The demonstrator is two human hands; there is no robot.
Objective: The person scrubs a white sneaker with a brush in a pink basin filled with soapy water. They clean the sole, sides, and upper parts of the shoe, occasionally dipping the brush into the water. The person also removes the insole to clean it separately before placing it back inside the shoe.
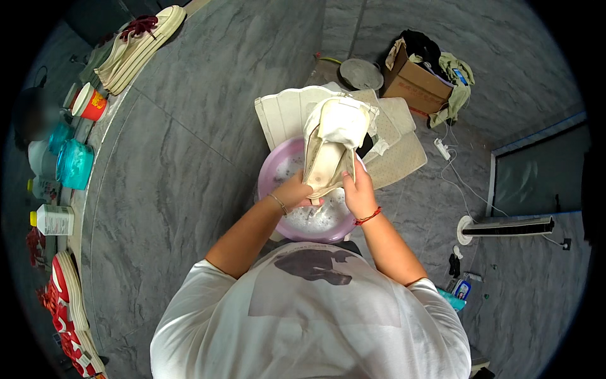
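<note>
Between my two hands is a cream fabric shoe (331,170), its opening turned up towards me and its padded tongue (344,122) folded outward. My left hand (294,190) grips the shoe on its left side near the bottom end. On the opposite side, my right hand (358,185) pinches the rim with the thumb over the edge. Below the shoe stands a round pink-purple basin (271,173) with foamy, grey-specked water (315,221) in it. A ribbed cream washboard-like panel (281,116) lies beyond the basin, partly hidden by the shoe.
Perforated cream mats (402,151) lie beyond the basin. A cardboard box (412,85) full of cloth stands at the back right, near a power strip (441,148) and a tower fan (506,229). Along the left ledge are shoes (142,49), a paper tub (90,103), a turquoise container (75,163) and a white bottle (56,220).
</note>
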